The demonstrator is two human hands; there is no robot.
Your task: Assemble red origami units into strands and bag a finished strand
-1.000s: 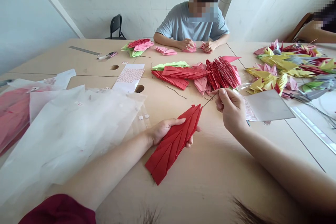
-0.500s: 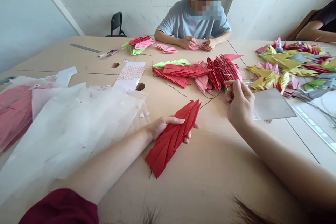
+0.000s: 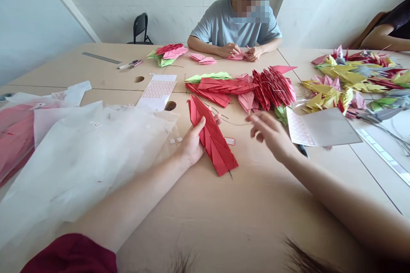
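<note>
My left hand (image 3: 193,143) grips a red stack of folded paper pieces (image 3: 212,137), which stands on edge on the table and points away from me. A thin dark thread (image 3: 233,122) runs from the stack across the table toward my right hand (image 3: 269,132). That hand hovers just above the table right of the stack, fingers spread, slightly blurred, holding nothing I can see. A small white sticker (image 3: 229,140) lies between the two hands.
Piles of red, pink and green folded paper (image 3: 243,87) lie beyond my hands. Yellow and mixed pieces (image 3: 352,81) fill the right. A sticker sheet (image 3: 320,130) lies right, translucent bags (image 3: 80,153) left. A person in a grey shirt (image 3: 235,25) folds paper opposite.
My left hand has turned the red stack from a slant toward the right to nearly upright and moved it further from me. My right hand let go of the thread and dropped lower, fingers spread.
</note>
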